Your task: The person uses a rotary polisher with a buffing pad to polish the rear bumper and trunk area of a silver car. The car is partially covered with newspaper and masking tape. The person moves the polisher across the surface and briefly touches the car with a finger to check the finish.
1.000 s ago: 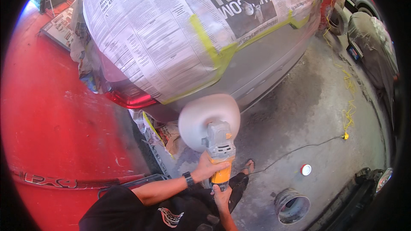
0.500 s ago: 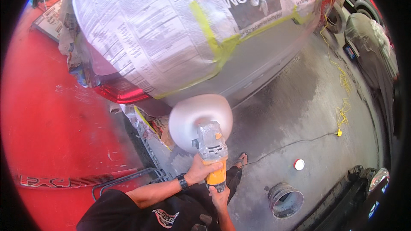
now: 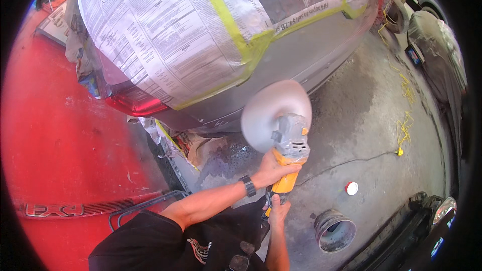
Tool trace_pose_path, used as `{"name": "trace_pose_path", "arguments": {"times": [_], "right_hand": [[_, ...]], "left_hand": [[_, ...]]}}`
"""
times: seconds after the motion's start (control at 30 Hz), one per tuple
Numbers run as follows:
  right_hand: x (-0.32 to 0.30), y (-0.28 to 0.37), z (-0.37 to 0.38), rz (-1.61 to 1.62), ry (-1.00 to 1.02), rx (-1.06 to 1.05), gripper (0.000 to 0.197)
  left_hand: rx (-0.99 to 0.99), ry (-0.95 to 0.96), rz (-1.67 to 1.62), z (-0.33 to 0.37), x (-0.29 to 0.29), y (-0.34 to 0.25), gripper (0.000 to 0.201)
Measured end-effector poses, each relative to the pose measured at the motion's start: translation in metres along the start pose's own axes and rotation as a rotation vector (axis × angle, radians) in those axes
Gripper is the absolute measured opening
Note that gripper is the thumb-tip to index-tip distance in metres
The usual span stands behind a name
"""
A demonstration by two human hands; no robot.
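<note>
A yellow-and-grey power polisher points away from me, its round white pad blurred as if spinning. My left hand, below a dark wristwatch, is wrapped round the yellow body just behind the head. Farther back, my right hand grips the rear end of the handle. The pad overlaps the lower edge of a car's grey bumper; its contact face is hidden. Newspaper covers the car above the bumper, held by yellow-green masking tape. A red tail light shows at the left corner.
A red truck panel lies along my left. A dark cord with a yellow plug crosses the concrete floor. To the right are a bucket, a small red-and-white round lid or tub, and a black car part with a headlight.
Both hands have carried the polisher to the right and slightly up along the bumper, and it now tilts more to the right. The grip of each hand stays the same.
</note>
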State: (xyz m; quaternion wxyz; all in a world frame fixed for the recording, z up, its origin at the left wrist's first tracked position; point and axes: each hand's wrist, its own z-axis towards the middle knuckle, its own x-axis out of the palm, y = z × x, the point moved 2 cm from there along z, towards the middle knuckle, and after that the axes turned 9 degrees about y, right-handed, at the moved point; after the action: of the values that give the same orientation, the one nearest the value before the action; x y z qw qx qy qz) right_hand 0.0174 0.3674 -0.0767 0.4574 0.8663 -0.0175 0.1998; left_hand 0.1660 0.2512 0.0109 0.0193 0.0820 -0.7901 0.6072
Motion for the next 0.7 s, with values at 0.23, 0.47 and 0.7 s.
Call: {"name": "trace_pose_path", "arguments": {"times": [0.23,0.47,0.7], "right_hand": [[0.034,-0.051,-0.057,0.010,0.094,0.020,0.050],[0.056,-0.063,-0.056,-0.090,0.170,-0.001,0.052],[0.062,-0.057,-0.055,-0.081,0.153,-0.044,0.059]], "left_hand": [[-0.022,-0.050,0.009,-0.093,-0.044,0.011,0.049],[-0.002,-0.077,-0.072,-0.129,-0.075,-0.012,0.048],[-0.018,-0.066,-0.136,-0.132,-0.081,-0.014,0.053]]}}
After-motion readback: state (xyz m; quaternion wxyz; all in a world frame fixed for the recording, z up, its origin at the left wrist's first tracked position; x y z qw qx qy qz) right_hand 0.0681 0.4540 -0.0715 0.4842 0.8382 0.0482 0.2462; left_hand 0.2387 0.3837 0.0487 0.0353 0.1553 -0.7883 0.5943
